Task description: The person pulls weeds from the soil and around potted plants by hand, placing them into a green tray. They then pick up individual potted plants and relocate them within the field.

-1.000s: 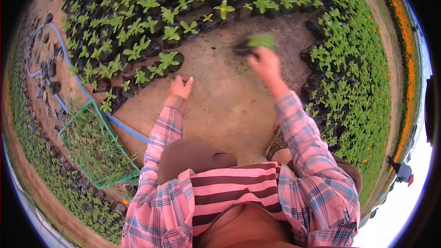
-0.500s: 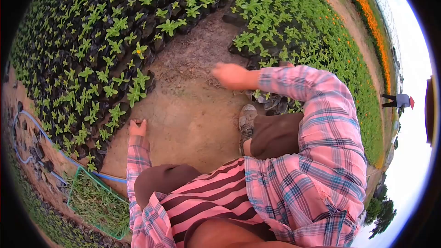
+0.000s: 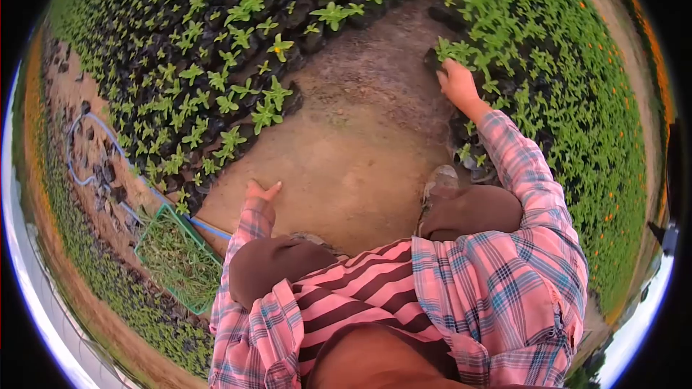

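Note:
My left hand (image 3: 262,194) is low over the bare soil (image 3: 346,180), thumb spread from the fingers, holding nothing visible. Close by is the edge of the left block of green seedlings (image 3: 229,144) in black bags. My right hand (image 3: 459,85) reaches to the near corner of the right block of seedlings (image 3: 533,79). Its fingers are curled against a leafy seedling (image 3: 453,50) and a black bag (image 3: 432,61) there. The fingertips are partly hidden, so the grip itself does not show clearly.
A green crate (image 3: 167,281) of cut grass stands at lower left beside a blue hose (image 3: 209,227). My shoe (image 3: 437,179) is on the soil near the right block. Orange flowers (image 3: 652,65) line the far right.
My right hand has moved from over the bare soil to the corner of the right seedling block. The view has shifted and turned. My left hand stays low, its thumb now spread.

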Demonstrator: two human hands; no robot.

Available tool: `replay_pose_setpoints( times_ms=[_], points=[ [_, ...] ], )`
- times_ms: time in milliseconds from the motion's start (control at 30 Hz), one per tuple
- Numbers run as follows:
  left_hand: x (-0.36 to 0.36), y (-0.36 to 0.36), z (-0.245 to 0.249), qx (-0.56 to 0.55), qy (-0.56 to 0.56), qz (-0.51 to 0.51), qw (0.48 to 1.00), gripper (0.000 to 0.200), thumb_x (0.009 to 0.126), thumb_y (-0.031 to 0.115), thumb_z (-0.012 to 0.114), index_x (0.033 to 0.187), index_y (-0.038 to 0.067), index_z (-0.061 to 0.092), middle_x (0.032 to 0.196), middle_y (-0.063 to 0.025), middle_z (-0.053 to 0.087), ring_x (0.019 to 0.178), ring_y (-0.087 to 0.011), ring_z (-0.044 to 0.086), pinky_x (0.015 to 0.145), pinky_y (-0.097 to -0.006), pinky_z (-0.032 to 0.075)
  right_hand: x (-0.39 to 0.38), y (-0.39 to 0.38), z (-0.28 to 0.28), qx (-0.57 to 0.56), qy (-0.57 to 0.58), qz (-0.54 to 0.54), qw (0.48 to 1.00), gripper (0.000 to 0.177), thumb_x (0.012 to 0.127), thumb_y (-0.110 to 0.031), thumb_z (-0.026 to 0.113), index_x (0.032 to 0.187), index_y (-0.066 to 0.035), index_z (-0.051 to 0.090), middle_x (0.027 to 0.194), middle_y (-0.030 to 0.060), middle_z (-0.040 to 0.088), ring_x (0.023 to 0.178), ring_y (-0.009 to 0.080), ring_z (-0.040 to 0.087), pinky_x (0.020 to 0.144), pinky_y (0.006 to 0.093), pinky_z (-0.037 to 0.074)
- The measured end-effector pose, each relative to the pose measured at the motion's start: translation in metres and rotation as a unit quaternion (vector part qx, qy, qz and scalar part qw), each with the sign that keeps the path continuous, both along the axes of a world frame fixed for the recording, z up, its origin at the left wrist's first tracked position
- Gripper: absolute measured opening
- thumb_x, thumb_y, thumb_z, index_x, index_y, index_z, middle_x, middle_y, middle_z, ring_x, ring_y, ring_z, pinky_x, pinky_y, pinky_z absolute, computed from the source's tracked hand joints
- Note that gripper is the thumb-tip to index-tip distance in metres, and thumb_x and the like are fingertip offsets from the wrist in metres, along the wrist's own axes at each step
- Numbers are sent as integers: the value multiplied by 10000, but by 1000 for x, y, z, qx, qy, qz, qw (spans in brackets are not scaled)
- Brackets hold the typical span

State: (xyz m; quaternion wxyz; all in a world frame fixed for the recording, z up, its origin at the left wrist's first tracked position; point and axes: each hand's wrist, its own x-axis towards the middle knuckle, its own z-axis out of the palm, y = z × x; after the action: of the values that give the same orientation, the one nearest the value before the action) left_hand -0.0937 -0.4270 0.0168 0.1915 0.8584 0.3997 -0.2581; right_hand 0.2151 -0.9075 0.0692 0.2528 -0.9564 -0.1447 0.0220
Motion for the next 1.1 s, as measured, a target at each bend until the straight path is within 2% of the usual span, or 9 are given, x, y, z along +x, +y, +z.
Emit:
replay_pose_setpoints(
  times_ms=[100,200,367,467,600,667,733,933,1100],
  points=[
    [27,-25,48,-7,82,11,997,798,605,508,789,1120,-14,472,1139,-222,575,1034,-375,576,869,-437,466,2,66,48,75,42,78,993,212,741,-151,606,890,-8,562,821,206,597,801,377,589,714,439,474],
    [19,-12,20,-16,133,30,991,739,627,462,798,1106,-4,481,1118,-206,587,1016,-358,585,860,-424,469,12,137,29,50,0,241,969,182,735,-167,562,826,-10,552,814,192,589,787,379,588,708,459,480],
    [17,-20,46,-178,64,149,971,642,674,358,799,1097,1,474,1088,-193,594,999,-317,593,832,-410,492,4,204,8,-27,-13,400,916,111,780,-76,498,872,-34,546,917,181,568,825,358,601,688,440,497],
    [31,-32,52,-47,90,83,991,703,652,349,815,1136,0,443,1112,-202,582,1012,-329,591,849,-410,494,7,177,28,116,31,313,942,231,790,-89,504,999,-48,593,977,176,579,878,348,585,784,423,488],
    [6,-5,-7,-23,89,60,994,799,613,375,832,1180,-7,417,1164,-226,553,1055,-345,574,871,-422,490,69,93,10,48,-152,-63,985,277,756,-51,530,1026,-34,589,1034,235,527,932,382,561,799,441,487],
    [-6,6,-23,-33,78,79,993,820,602,384,836,1185,-13,419,1180,-233,544,1068,-350,567,875,-425,490,99,49,7,-13,-173,-181,968,338,752,-23,533,1088,-3,498,1082,330,443,864,456,561,765,478,487],
    [0,4,-10,-67,79,64,993,823,606,389,832,1186,-28,423,1181,-239,542,1074,-352,562,869,-422,492,122,22,2,-65,-96,-220,969,279,765,-44,556,1036,1,504,1033,307,494,847,448,570,750,480,485],
    [46,-31,65,-38,143,32,988,766,644,368,813,1170,-48,444,1134,-251,567,1038,-365,579,864,-420,493,138,2,-16,-61,-113,-93,987,161,769,-85,584,904,-13,533,843,219,599,822,400,587,723,477,471],
    [12,-14,31,-72,113,87,987,766,643,359,818,1164,-59,444,1120,-259,573,1024,-363,587,853,-424,495,93,58,20,72,-96,84,989,112,767,-77,557,869,-33,544,820,205,595,833,379,593,731,465,477]
  ],
)
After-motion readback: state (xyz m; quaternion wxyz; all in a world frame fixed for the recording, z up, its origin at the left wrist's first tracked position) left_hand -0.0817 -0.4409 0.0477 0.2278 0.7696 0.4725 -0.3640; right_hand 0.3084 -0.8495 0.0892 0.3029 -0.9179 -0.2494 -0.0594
